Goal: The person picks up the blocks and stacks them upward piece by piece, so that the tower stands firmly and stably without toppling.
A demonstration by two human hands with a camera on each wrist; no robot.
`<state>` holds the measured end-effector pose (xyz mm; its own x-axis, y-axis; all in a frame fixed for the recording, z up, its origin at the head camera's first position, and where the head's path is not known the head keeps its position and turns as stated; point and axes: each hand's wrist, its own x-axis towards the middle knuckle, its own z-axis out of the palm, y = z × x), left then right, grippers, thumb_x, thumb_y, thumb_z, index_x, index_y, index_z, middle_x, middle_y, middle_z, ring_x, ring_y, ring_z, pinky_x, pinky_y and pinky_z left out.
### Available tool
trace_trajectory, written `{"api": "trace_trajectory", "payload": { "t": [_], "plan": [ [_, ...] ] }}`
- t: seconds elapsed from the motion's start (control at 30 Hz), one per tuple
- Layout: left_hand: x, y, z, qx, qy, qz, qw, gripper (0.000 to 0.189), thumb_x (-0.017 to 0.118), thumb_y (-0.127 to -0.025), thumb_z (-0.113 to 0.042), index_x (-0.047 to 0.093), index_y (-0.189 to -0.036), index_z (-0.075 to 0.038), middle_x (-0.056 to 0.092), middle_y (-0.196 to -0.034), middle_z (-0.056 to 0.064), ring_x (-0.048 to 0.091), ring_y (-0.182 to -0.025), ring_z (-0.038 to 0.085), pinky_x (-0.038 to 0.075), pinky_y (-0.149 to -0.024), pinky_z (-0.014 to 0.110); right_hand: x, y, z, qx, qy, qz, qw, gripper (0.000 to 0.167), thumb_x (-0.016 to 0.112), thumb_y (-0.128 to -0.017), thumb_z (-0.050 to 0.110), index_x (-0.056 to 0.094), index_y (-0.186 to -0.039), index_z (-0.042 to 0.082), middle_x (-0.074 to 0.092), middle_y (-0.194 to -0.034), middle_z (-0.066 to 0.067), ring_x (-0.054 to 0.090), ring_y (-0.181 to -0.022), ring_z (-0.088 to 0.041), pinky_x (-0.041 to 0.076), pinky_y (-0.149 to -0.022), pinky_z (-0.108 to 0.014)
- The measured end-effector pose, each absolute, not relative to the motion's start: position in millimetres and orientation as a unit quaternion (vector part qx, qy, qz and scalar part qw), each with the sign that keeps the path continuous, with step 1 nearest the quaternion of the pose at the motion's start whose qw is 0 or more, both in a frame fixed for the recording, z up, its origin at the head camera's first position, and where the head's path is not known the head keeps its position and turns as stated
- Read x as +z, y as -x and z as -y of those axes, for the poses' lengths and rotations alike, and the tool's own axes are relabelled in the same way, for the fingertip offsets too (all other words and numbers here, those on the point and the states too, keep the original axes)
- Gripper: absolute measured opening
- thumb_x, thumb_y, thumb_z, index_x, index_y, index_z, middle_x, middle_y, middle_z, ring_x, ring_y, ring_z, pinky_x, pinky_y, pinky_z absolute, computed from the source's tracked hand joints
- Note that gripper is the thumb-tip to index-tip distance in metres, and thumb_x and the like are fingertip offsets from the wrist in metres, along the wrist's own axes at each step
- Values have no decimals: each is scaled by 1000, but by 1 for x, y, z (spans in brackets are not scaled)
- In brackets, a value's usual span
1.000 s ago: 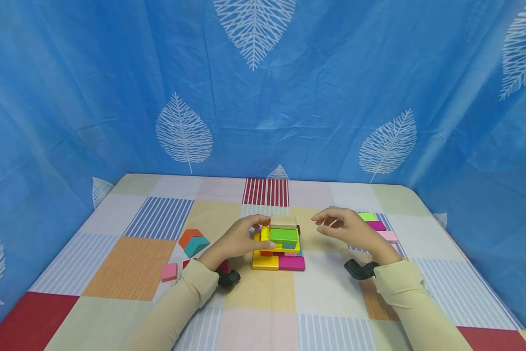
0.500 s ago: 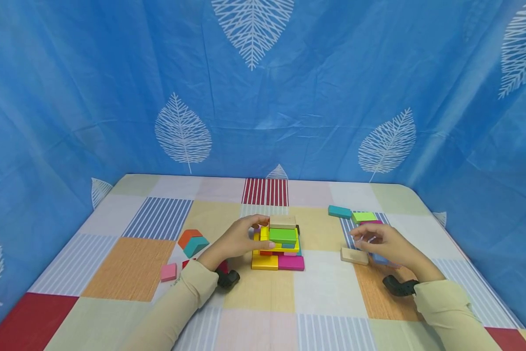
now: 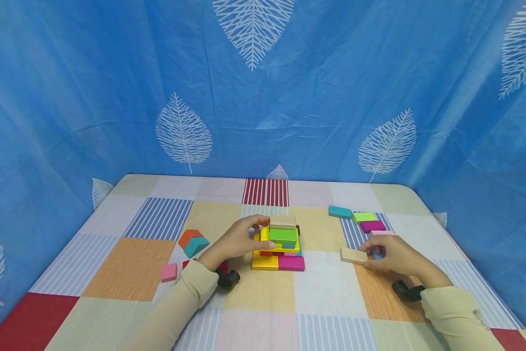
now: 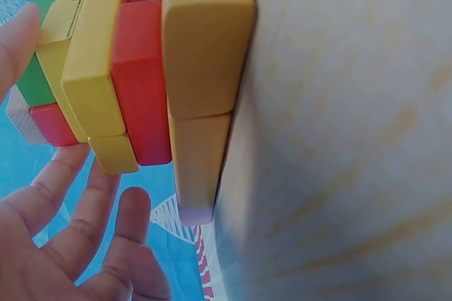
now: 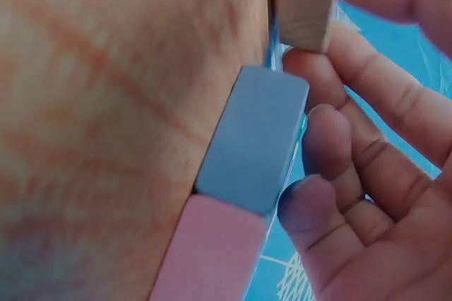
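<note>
A layered stack of coloured wooden blocks (image 3: 283, 236) stands mid-table, with a plain wood block (image 3: 282, 222) on top above a green one. My left hand (image 3: 238, 239) holds the stack's left side, thumb at the front and fingers behind. In the left wrist view, the thumb (image 4: 18, 43) and fingers lie at opposite faces of the upper layers. On the right, my right hand (image 3: 396, 256) pinches the right end of a plain wooden block (image 3: 352, 255) lying on the table. Past its curled fingers, the right wrist view shows a blue block (image 5: 254, 138) and a pink block (image 5: 212, 248).
Behind the right hand lie teal (image 3: 339, 211), lime green (image 3: 364, 217) and magenta (image 3: 372, 226) blocks. Left of the stack are orange (image 3: 190, 238) and teal (image 3: 196, 246) blocks and a pink block (image 3: 169, 272). Red blocks are partly hidden by the left wrist.
My right hand has moved away from beside the stack, rightward and toward me, and has taken hold of the plain wooden block. The left hand and the stack have stayed put.
</note>
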<state>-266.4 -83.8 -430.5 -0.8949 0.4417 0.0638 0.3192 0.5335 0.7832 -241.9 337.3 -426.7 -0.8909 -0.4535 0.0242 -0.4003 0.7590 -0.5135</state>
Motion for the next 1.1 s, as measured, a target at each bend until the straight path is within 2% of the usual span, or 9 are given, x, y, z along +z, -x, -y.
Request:
{"api": "trace_trajectory", "payload": {
  "t": [0.2,0.5,0.8,1.1],
  "plan": [
    [-431,267,84,430,-222,-872,70,69,87,-93,-28,59,-151,-3,66,-143,14,59,-126,32,53,-108,53,-422,243,-328,-292,216,-931,37,27,90,-86,7,76,-109,4,61,-91,3,52,-82,-13,49,-68,-25],
    [-429,266,83,431,-223,-871,71,69,87,-94,-27,59,-151,-2,65,-144,14,59,-127,33,52,-110,54,-406,245,-300,-332,288,-897,-42,25,88,-86,0,79,-108,4,69,-98,6,56,-82,-11,52,-70,-28],
    [-430,266,85,434,-224,-869,73,71,86,-94,-27,57,-153,-2,65,-144,14,59,-127,33,53,-109,54,-393,247,-267,-351,285,-891,-33,24,86,-90,5,79,-113,6,71,-102,4,60,-86,-24,54,-75,-30],
    [-430,267,84,450,-230,-861,66,79,87,-93,-26,51,-160,-5,63,-147,14,57,-133,35,52,-110,57,-394,256,-234,-357,309,-881,-27,23,87,-87,5,79,-109,5,71,-98,5,58,-86,-13,55,-74,-38]
  ]
}}
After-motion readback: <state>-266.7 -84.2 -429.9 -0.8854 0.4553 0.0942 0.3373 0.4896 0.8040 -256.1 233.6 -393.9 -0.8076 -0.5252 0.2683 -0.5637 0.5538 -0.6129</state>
